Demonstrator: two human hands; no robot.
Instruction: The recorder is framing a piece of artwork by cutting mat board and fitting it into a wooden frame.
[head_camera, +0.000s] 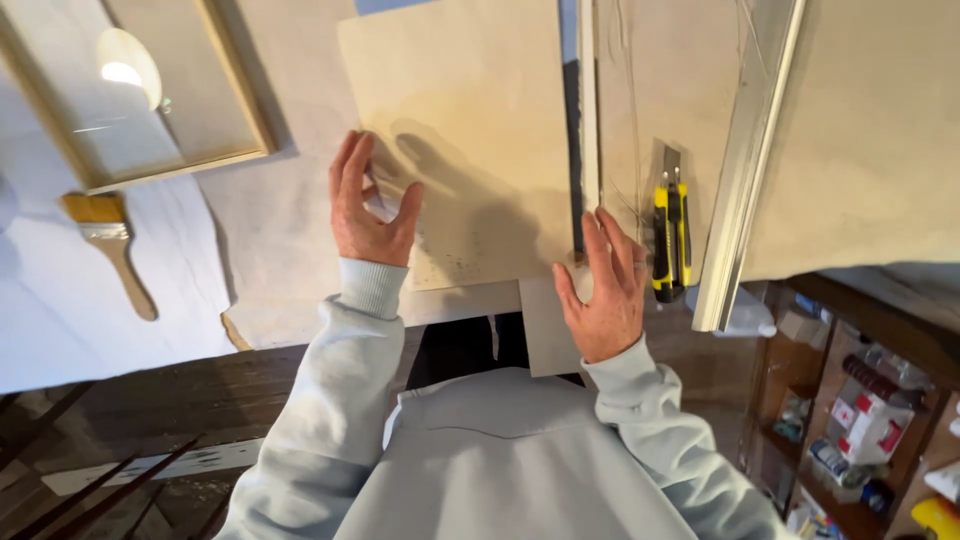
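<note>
While the left hand hovers with spread, empty fingers over the pale beige sheet of cardboard, the right hand presses flat and open on the long metal ruler, which runs toward 12 o'clock from its fingertips. At 3 o'clock lies a yellow-black utility knife.

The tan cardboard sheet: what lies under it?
Under the tan cardboard sheet, pale paper covers the table, and a grey board sticks out at the near edge. Anything beneath its middle is hidden.
</note>
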